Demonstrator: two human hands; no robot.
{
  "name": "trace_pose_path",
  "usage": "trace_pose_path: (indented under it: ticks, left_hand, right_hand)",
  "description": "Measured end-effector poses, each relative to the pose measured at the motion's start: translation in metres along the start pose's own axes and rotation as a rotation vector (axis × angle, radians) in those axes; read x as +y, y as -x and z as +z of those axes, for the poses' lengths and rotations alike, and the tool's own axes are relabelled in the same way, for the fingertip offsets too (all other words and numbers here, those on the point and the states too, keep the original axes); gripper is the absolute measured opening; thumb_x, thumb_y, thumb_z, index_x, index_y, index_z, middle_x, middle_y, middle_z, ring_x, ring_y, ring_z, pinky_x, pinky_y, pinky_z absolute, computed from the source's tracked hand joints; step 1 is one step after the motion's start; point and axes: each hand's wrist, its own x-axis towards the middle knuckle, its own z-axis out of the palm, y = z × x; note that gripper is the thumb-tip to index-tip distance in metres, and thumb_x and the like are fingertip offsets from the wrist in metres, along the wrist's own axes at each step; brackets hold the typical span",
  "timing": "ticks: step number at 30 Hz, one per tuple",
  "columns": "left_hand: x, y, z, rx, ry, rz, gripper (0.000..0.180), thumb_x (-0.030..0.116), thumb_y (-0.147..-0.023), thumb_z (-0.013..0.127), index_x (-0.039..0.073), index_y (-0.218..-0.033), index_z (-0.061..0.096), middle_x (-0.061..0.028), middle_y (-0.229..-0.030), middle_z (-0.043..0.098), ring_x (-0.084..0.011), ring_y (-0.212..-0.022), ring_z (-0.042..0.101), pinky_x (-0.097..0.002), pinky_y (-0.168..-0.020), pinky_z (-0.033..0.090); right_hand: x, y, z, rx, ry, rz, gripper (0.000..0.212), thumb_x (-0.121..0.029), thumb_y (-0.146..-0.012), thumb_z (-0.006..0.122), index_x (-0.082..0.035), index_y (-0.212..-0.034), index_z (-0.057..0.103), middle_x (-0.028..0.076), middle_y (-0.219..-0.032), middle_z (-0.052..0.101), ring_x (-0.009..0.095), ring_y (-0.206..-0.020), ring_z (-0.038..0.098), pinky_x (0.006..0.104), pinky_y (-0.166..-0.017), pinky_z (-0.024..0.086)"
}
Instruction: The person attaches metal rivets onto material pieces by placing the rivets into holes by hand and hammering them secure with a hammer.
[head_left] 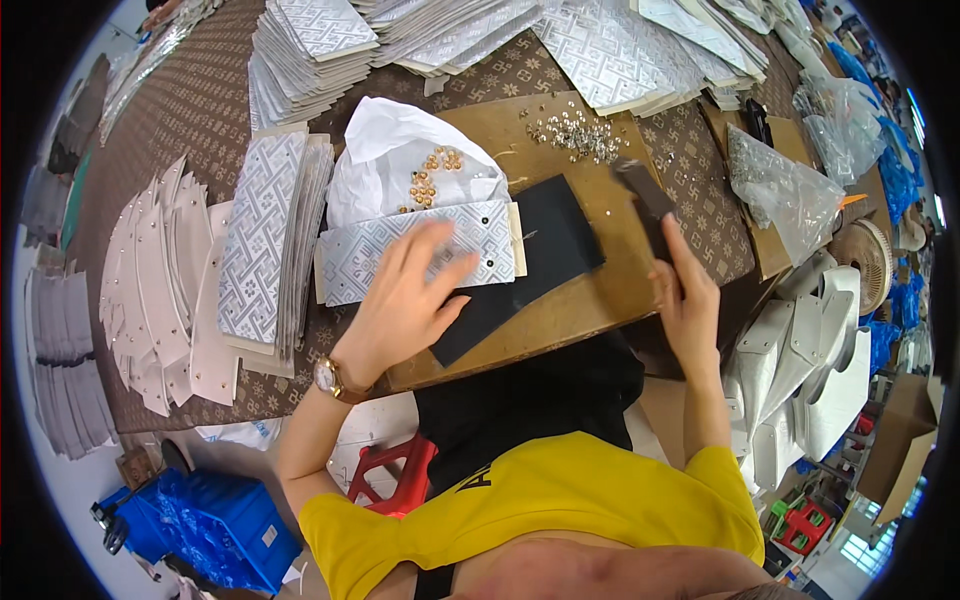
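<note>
My left hand (407, 297) is open over a silver-grey patterned panel (350, 262), fingers spread. Two small dark studs or holes show at the panel's right end. Under that end lies a black sheet (560, 225), on a brown board (590, 285). My right hand (690, 305) grips a dark brown hammer-like tool (648, 205), raised at the board's right side and blurred. Beyond the panel, a white bag or paper (375, 150) carries several gold-coloured round fittings (423, 190). A pile of small silver metal fittings (580, 135) sits on the board's far part.
Stacked patterned panels (265, 230) stand left, beside fanned pale pieces with studs (150, 290). More panel stacks (310, 45) line the far side. At right are a clear bag of small parts (780, 190) and white pieces (800, 350). A blue crate (225, 530) stands below left.
</note>
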Motion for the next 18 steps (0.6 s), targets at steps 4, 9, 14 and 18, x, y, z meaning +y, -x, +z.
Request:
trace_pose_path:
  ticks: [4, 9, 14, 18]
  left_hand:
    - [-0.024, -0.014, 0.004, 0.000, 0.089, -0.038, 0.061, 0.018, -0.078, 0.085, 0.018, -0.137, 0.069, -0.0141, -0.125, 0.065, -0.0352, -0.116, 0.066, -0.0441, -0.103, 0.051]
    - [-0.032, -0.038, -0.023, -0.177, 0.318, -0.104, 0.069, 0.017, -0.076, 0.084, 0.015, -0.143, 0.065, -0.0155, -0.129, 0.066, -0.0346, -0.114, 0.067, -0.0450, -0.101, 0.051]
    - [-0.026, -0.041, -0.050, -0.087, 1.074, -0.248, 0.072, 0.038, -0.087, 0.072, 0.009, -0.151, 0.054, -0.0160, -0.134, 0.065, -0.0298, -0.115, 0.068, -0.0403, -0.097, 0.056]
    - [-0.025, -0.024, -0.022, 0.077, 1.857, -0.514, 0.084, 0.058, -0.094, 0.056, 0.000, -0.153, 0.046, -0.0183, -0.136, 0.065, -0.0284, -0.116, 0.068, -0.0412, -0.096, 0.059]
  right_hand:
    - [0.037, 0.005, -0.024, 0.180, 0.458, 0.000, 0.041, -0.001, -0.098, 0.069, -0.009, -0.138, 0.069, 0.016, -0.106, 0.075, 0.025, -0.084, 0.069, 0.0309, -0.078, 0.054]
    - [0.036, -0.003, -0.027, 0.330, 0.581, -0.149, 0.036, 0.002, -0.094, 0.072, -0.007, -0.129, 0.073, 0.013, -0.099, 0.072, 0.027, -0.091, 0.070, 0.0323, -0.082, 0.054]
    - [-0.027, -0.046, 0.011, 0.172, -0.058, -0.257, 0.025, 0.004, -0.088, 0.077, -0.001, -0.113, 0.076, 0.013, -0.101, 0.071, 0.027, -0.092, 0.070, 0.0336, -0.081, 0.055]
    - [-0.079, -0.082, 0.050, 0.143, -0.250, -0.531, 0.027, 0.005, -0.082, 0.082, -0.001, -0.108, 0.077, 0.013, -0.101, 0.072, 0.024, -0.090, 0.068, 0.0325, -0.078, 0.054]
